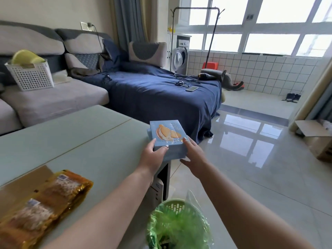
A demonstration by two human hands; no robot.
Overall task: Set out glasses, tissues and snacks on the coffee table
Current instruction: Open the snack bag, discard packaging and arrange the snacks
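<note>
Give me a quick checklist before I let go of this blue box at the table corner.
1. Left hand grip on the blue box: ok, thumb and fingers wrap its near left corner.
2. Right hand support: ok, straight fingers lie against the box's right side.
3. Box fully over the coffee table: not ok, its right part juts past the table corner.
4. Box resting on the tabletop: cannot tell.
5. Bare surface to slide it onto: ok, free tabletop lies left of the box.
6. Snack packets out of the way: ok, at the near left, apart from the box.

Snack packet [41,207] runs off the left edge.
</note>
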